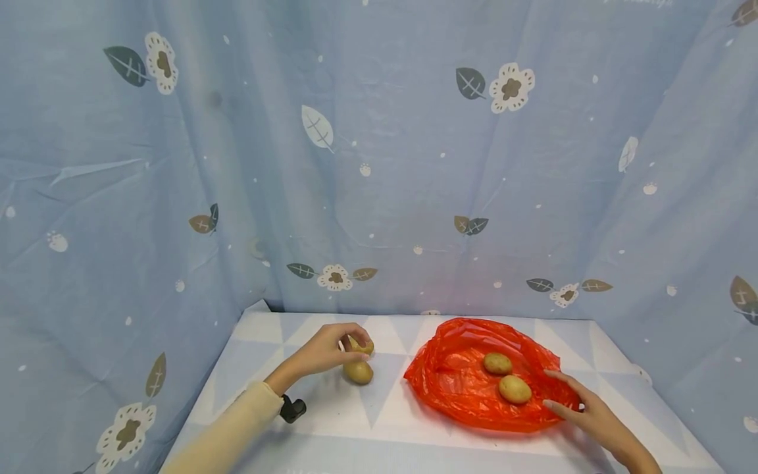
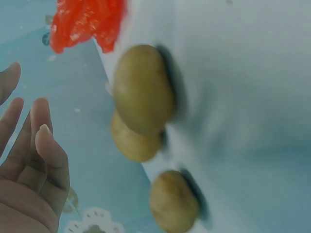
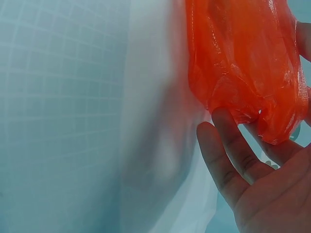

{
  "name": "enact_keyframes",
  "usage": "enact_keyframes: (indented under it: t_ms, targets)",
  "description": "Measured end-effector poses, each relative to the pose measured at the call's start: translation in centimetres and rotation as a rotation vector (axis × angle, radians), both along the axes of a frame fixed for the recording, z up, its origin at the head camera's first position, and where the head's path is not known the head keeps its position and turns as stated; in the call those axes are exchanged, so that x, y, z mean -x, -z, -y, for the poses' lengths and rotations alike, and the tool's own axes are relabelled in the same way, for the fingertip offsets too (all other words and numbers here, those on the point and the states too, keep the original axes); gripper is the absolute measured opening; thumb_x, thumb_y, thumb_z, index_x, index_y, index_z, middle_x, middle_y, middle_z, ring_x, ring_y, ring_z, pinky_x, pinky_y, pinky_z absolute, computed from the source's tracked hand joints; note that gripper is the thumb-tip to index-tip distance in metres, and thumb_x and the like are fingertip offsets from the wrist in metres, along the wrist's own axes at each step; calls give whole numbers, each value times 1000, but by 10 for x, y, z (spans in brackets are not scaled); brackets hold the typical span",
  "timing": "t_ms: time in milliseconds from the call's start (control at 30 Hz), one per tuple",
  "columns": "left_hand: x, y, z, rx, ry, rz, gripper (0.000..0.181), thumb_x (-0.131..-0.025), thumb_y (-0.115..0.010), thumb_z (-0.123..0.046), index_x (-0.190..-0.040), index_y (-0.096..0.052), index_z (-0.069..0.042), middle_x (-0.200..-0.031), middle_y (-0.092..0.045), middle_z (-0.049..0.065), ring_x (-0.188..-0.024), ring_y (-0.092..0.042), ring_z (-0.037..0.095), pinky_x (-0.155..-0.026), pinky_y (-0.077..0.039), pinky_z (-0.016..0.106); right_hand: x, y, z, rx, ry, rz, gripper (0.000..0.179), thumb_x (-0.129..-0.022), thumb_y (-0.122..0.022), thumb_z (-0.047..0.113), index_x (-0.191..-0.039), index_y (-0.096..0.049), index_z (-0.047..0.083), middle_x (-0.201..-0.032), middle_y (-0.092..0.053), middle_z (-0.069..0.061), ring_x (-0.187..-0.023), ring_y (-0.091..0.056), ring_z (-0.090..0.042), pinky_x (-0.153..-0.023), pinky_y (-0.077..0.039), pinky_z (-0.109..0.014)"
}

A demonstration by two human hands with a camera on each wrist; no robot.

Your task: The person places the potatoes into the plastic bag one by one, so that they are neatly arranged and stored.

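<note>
My left hand (image 1: 328, 350) is just over the loose potatoes at the left of the table, its fingers loosely bent with nothing in them. One potato (image 1: 358, 372) lies below the fingertips and another potato (image 1: 362, 346) is partly hidden behind them. The left wrist view shows a third potato (image 2: 174, 201) apart from the other two. At the right, a red plastic bag (image 1: 453, 382) lies spread with its mouth open. Inside it are two potatoes, an upper one (image 1: 497, 363) and a lower one (image 1: 514, 390). My right hand (image 1: 598, 415) touches the bag's right edge with spread fingers.
A patterned cloth covers the table (image 1: 331, 421). Blue curtains (image 1: 391, 164) with flowers and leaves hang close behind it and at both sides. A small black object (image 1: 293, 409) shows beneath my left wrist.
</note>
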State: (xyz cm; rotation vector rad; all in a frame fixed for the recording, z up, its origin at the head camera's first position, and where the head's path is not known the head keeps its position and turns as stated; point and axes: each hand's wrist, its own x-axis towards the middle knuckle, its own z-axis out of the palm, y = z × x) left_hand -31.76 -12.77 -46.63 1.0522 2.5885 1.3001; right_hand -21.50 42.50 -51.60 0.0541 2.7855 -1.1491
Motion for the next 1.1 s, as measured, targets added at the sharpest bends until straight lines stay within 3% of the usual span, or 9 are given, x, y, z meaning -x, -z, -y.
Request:
enact_keyframes:
  t_ms: [333,600,767,1100]
  targets:
    - [11,19,27,20,-70,-2,35,-90,-82,-24,-117,-70,-5,-113,-71,10,-86,-63,19,-72,-52,28,2,1,-1,-7,10,4,76,-96,-71,42,-157,-38,11,-154,-37,-33,-126,-49,-46,-90,-56,-53]
    - [19,31,45,31,-134,53,30,-89,-82,-17,-114,-70,-4,-109,-72,12,-85,-63,20,-68,-52,27,3,1,0,-13,11,12,77,-96,-71,43,-157,-38,10,-154,-35,-35,-128,-46,-51,-89,-57,-53]
    - [22,35,57,42,-165,69,29,-87,-84,-16,-110,-71,-4,-105,-70,9,-82,-59,20,-63,-50,27,3,1,0,-16,7,1,75,-96,-71,42,-157,-39,10,-153,-37,-34,-126,-49,-48,-88,-58,-51]
    - [23,39,66,47,-234,95,34,-84,-87,-15,-113,-71,-6,-114,-67,9,-80,-57,21,-58,-49,27,1,-1,2,-4,6,5,75,-97,-71,42,-157,-39,11,-153,-37,-33,-126,-48,-47,-88,-58,-49]
